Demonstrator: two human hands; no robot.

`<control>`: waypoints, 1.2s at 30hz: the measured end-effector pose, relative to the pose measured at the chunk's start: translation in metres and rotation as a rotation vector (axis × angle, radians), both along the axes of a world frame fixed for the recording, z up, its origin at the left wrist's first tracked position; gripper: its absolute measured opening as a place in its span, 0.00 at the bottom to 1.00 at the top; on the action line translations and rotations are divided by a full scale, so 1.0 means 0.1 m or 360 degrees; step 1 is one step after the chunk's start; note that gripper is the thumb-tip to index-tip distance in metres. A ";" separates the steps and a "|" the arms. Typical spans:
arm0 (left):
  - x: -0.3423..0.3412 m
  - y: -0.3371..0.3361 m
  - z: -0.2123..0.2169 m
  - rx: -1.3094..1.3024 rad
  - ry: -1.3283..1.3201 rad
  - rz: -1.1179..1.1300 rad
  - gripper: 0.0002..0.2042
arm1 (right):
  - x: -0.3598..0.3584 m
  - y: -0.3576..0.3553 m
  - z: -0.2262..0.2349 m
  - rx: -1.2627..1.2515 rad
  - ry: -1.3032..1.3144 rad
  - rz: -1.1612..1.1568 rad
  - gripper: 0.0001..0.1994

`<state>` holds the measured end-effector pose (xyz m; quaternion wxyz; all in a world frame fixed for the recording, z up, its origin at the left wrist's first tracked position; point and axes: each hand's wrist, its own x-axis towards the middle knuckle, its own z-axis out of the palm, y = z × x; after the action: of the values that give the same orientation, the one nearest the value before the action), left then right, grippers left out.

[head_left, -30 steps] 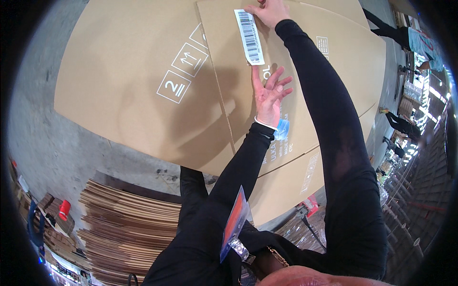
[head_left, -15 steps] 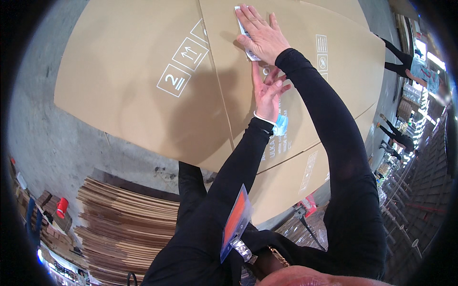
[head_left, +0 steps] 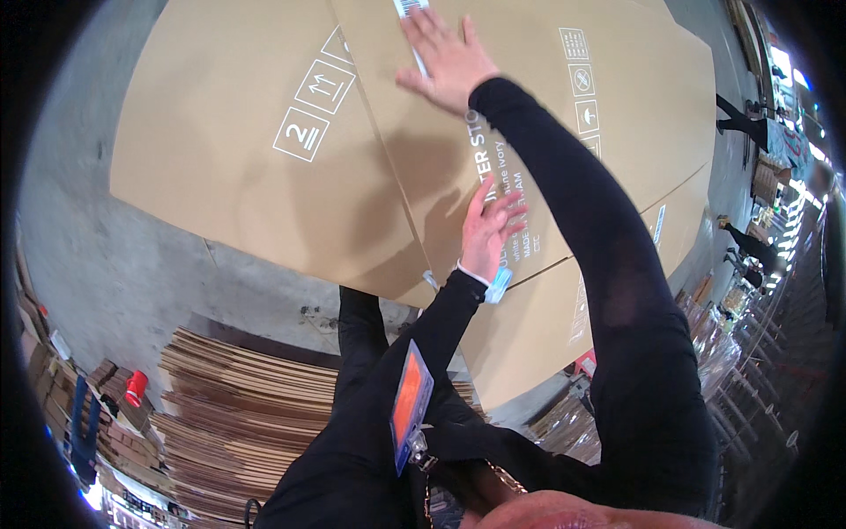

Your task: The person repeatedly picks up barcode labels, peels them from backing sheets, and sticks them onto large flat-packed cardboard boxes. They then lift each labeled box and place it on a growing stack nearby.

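A large brown cardboard box (head_left: pixel 229 115) with white printed symbols fills the upper part of the head view. My right hand (head_left: pixel 448 63) lies with fingers spread over a white label (head_left: pixel 411 7) on the box top; the hand covers part of the label. Nearer to me, my left hand (head_left: pixel 489 231) is over the white printing, its fingers loosely bent and apart, with nothing visible in them. A white band circles the left wrist, and a light blue piece (head_left: pixel 499 286) hangs beside it. Seams between the cardboard panels cross the box.
Flat cardboard sheets (head_left: pixel 238 414) are stacked at the lower left. Beyond them are a red object (head_left: pixel 136 388) and brown boxes. Plastic-wrapped goods (head_left: pixel 573 428) stand at the lower right. Two people (head_left: pixel 749 132) are at the far right. A badge (head_left: pixel 411 401) hangs from my chest.
My left hand has drawn back toward me, away from the label and my right hand. My right hand stays spread at the label. The view has shifted slightly.
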<state>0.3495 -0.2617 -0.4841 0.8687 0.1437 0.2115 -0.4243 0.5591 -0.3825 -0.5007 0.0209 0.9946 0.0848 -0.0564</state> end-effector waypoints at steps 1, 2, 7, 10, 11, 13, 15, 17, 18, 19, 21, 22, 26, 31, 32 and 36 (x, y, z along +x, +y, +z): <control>-0.12 0.11 -0.01 0.0015 -0.0007 -0.0082 0.36 | -0.28 0.09 0.00 -0.0063 0.0025 0.0014 0.43; -0.22 0.26 -0.02 0.0115 0.0017 -0.0131 0.32 | -0.61 0.24 0.03 0.0038 0.0116 0.0056 0.43; -0.99 0.74 0.06 0.0859 -0.0159 -0.0477 0.11 | -3.21 0.46 0.59 0.0010 0.0620 0.0153 0.40; -1.58 0.98 0.21 0.1069 -0.0119 -0.0842 0.09 | -4.94 0.51 1.09 0.0900 0.0758 -0.0407 0.20; -1.72 1.15 0.22 0.1207 -0.0317 -0.0967 0.08 | -5.38 0.62 1.15 0.0788 0.1077 -0.0798 0.08; -1.98 1.41 0.22 0.1538 -0.0915 -0.1203 0.07 | -6.10 0.80 1.12 0.0812 0.0142 -0.1720 0.06; -2.26 1.44 0.33 0.1619 -0.1221 -0.1211 0.05 | -6.88 0.93 0.87 0.0225 -0.0037 -0.2694 0.23; -2.73 1.18 0.60 0.1482 -0.1598 -0.1305 0.05 | -7.96 0.96 0.59 0.0358 -0.0368 -0.3535 0.37; -3.04 1.06 0.75 0.1369 -0.1628 -0.1392 0.07 | -8.61 0.90 0.59 0.0742 -0.0679 -0.3907 0.42; -3.30 1.01 0.90 0.1308 -0.1639 -0.1455 0.09 | -9.19 0.79 0.70 0.0955 -0.0952 -0.4239 0.46; -3.32 1.22 0.95 0.1393 -0.2038 -0.1609 0.11 | -8.72 1.30 0.08 0.1301 -0.0566 -0.4379 0.46; -3.42 1.31 1.01 0.1360 -0.2108 -0.1682 0.12 | -8.66 1.47 0.01 0.1295 -0.0387 -0.4412 0.46; -3.80 1.43 1.34 0.0890 -0.3061 -0.2060 0.31 | -9.29 1.52 0.40 0.1884 -0.0830 -0.3641 0.34; -3.68 1.66 1.76 0.0494 -0.4256 -0.2375 0.47 | -9.24 1.81 1.30 0.2494 -0.1149 -0.3251 0.21; -3.68 1.71 1.88 0.0493 -0.4347 -0.2397 0.46 | -9.28 1.93 1.47 0.2497 -0.1246 -0.3181 0.21; -3.58 1.96 2.19 0.0503 -0.4874 -0.1411 0.41 | -9.33 2.14 2.20 0.2625 -0.1619 -0.2847 0.21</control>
<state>-0.0086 -0.0661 -0.2648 -0.0436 -0.5452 0.8344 0.0689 -0.3742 -0.1690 -0.2806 -0.6025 0.3375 -0.6058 0.3951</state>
